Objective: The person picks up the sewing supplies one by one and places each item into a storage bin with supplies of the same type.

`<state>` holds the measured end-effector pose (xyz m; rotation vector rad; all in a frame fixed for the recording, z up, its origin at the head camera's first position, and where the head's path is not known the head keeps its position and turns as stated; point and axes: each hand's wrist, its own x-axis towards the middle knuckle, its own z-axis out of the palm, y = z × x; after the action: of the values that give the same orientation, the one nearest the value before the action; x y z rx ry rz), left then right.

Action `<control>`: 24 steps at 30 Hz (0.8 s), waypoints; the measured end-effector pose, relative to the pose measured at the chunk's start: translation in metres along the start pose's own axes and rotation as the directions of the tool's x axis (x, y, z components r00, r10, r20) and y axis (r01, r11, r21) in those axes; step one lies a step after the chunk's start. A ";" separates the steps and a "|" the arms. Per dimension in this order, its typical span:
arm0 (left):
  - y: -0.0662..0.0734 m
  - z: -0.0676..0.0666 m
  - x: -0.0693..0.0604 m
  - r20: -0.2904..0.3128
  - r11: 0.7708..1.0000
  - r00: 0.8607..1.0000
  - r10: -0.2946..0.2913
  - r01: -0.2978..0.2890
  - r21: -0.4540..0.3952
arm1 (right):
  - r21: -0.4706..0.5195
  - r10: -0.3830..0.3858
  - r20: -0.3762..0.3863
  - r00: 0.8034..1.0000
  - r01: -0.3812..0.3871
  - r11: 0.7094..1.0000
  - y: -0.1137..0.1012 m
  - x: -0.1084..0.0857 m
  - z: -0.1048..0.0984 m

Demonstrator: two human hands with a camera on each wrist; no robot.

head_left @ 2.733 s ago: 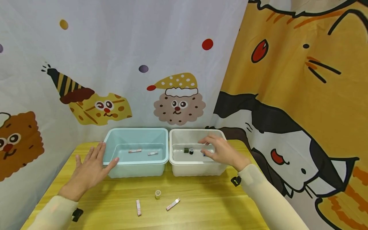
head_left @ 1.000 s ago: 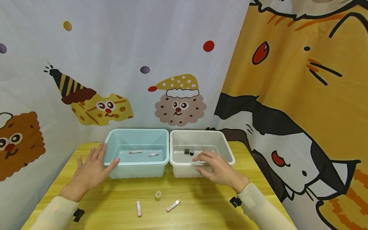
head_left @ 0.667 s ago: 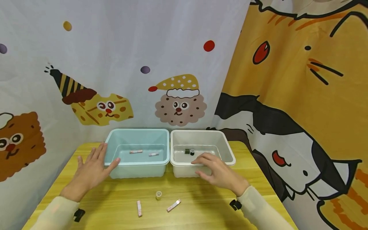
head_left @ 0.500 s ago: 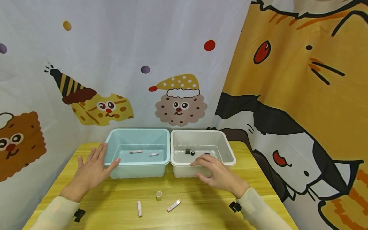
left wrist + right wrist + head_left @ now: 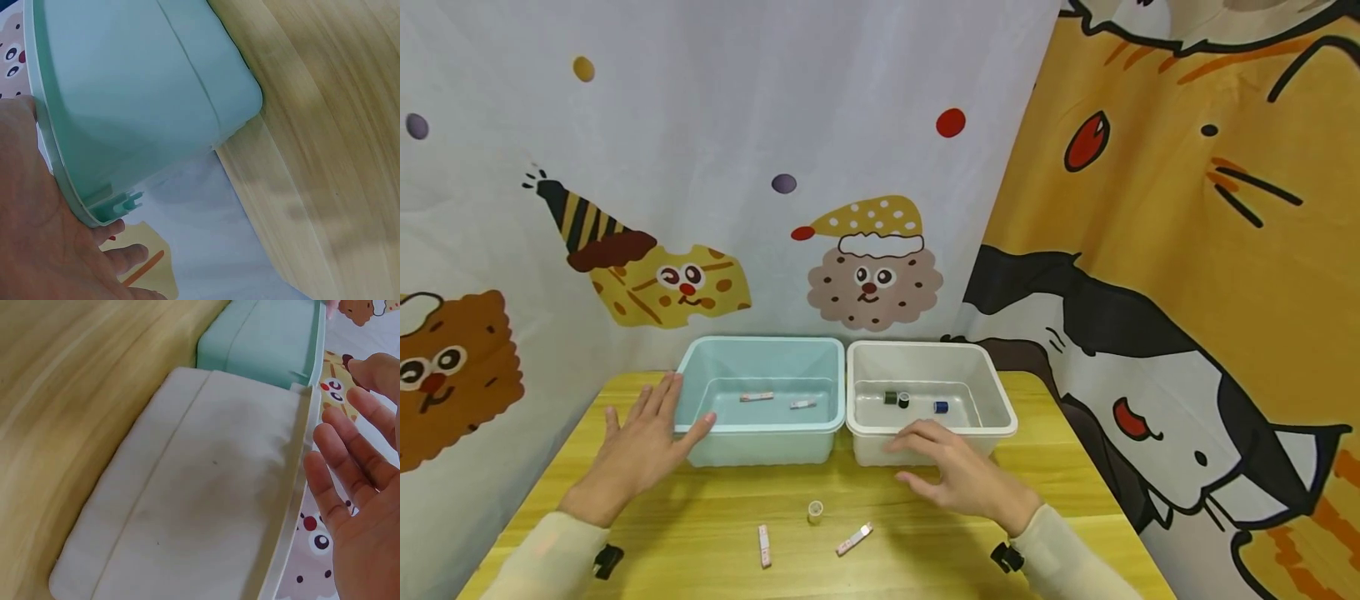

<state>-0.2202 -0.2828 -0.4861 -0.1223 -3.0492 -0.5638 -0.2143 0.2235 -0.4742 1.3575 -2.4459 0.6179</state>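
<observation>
My left hand (image 5: 638, 442) rests with spread fingers against the left rim of the blue bin (image 5: 760, 427); the left wrist view shows the palm (image 5: 44, 231) touching that bin's rim (image 5: 59, 169). Over the front edge of the white bin (image 5: 932, 432) hovers my right hand (image 5: 958, 475), its fingers loosely bent and holding nothing. Inside the white bin lie a dark green spool (image 5: 891, 397), a black spool (image 5: 904, 400) and a blue spool (image 5: 941, 407). Two small pink-and-white strips (image 5: 756, 397) (image 5: 802, 404) lie in the blue bin.
On the wooden table (image 5: 700, 542), in front of the bins, are a small pale spool (image 5: 816, 512), one pink-and-white strip (image 5: 764, 546) standing lengthwise to me and another strip (image 5: 854, 539) lying diagonally. A patterned cloth (image 5: 700, 167) hangs behind the bins.
My right hand has drawn back from inside the white bin toward its front edge, and the blue spool there is now fully in view. My left hand stays against the blue bin.
</observation>
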 end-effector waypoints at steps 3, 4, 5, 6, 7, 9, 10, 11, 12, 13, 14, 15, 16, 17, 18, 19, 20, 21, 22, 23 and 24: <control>0.000 0.000 -0.001 0.000 1.000 1.000 0.000 0.000 -0.001 | 0.014 0.009 0.036 0.999 -0.010 1.000 -0.003 -0.001 0.004; 0.000 0.001 -0.001 0.000 1.000 1.000 -0.001 0.001 0.000 | 0.013 0.006 0.041 0.999 -0.007 1.000 -0.003 -0.001 0.006; 0.000 0.001 -0.001 0.001 1.000 1.000 -0.002 0.002 0.001 | 0.013 0.005 0.048 0.999 -0.006 1.000 -0.004 -0.001 0.007; 0.000 0.001 -0.001 0.001 1.000 1.000 -0.002 0.002 0.003 | 0.014 0.002 0.051 0.999 -0.002 1.000 -0.004 -0.001 0.009; 0.000 0.001 -0.001 0.001 1.000 1.000 -0.002 0.002 0.003 | 0.014 -0.006 0.051 0.999 0.005 1.000 -0.005 -0.001 0.011; 0.000 0.002 -0.001 0.000 1.000 1.000 -0.002 0.002 0.004 | 0.005 -0.023 0.048 0.999 0.023 1.000 -0.006 -0.001 0.015; -0.001 0.002 0.000 -0.002 1.000 1.000 -0.001 0.001 0.006 | 0.003 -0.032 0.046 0.998 0.032 0.999 -0.006 -0.001 0.016; -0.001 0.002 0.000 -0.002 1.000 1.000 0.000 0.000 0.006 | 0.008 -0.038 0.048 0.998 0.037 0.999 -0.006 -0.001 0.018; -0.001 0.002 0.000 -0.003 1.000 1.000 0.001 -0.001 0.005 | 0.006 -0.043 0.050 0.998 0.042 0.999 -0.007 -0.001 0.020; -0.001 0.002 0.001 -0.003 1.000 1.000 0.002 -0.002 0.004 | 0.006 -0.046 0.054 0.997 0.046 0.999 -0.007 -0.001 0.022; -0.001 0.002 0.001 -0.003 1.000 1.000 0.002 -0.002 0.004 | 0.004 -0.050 0.058 0.997 0.050 0.999 -0.007 -0.002 0.024; -0.001 0.002 0.001 -0.002 1.000 1.000 0.002 -0.002 0.005 | 0.006 -0.050 0.064 0.997 0.049 0.999 -0.007 -0.002 0.026; -0.001 0.002 0.001 -0.002 1.000 1.000 0.003 -0.003 0.005 | 0.010 -0.046 0.073 0.996 0.045 0.999 -0.007 -0.002 0.028; -0.001 0.002 0.001 -0.002 1.000 1.000 0.003 -0.003 0.004 | 0.011 -0.042 0.082 0.996 0.041 0.999 -0.007 -0.003 0.029; -0.001 0.003 0.001 -0.003 1.000 1.000 0.003 -0.003 0.004 | 0.008 -0.036 0.093 0.995 0.035 0.999 -0.008 -0.003 0.031; -0.001 0.003 0.001 -0.003 1.000 1.000 0.003 -0.003 0.004 | 0.010 -0.030 0.103 0.994 0.029 1.000 -0.008 -0.003 0.033; -0.002 0.003 0.001 -0.004 1.000 1.000 0.002 -0.002 0.004 | 0.013 -0.022 0.116 0.993 0.021 1.000 -0.009 -0.004 0.034; -0.002 0.003 0.001 -0.005 1.000 1.000 0.002 -0.002 0.003 | 0.018 -0.012 0.129 0.992 0.010 1.000 -0.009 -0.004 0.036; -0.002 0.003 0.001 -0.006 1.000 1.000 0.003 -0.003 0.003 | 0.025 -0.003 0.142 0.990 -0.001 1.000 -0.010 -0.004 0.038; -0.002 0.003 0.001 -0.007 1.000 1.000 0.003 -0.003 0.003 | 0.026 0.006 0.154 0.988 -0.011 1.000 -0.011 -0.004 0.039; -0.002 0.003 0.001 -0.008 1.000 1.000 0.004 -0.004 0.003 | 0.032 0.016 0.167 0.986 -0.021 0.999 -0.011 -0.004 0.041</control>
<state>-0.2211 -0.2834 -0.4898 -0.1251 -3.0417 -0.5583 -0.2039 0.2013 -0.5092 1.4556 -2.5924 0.5729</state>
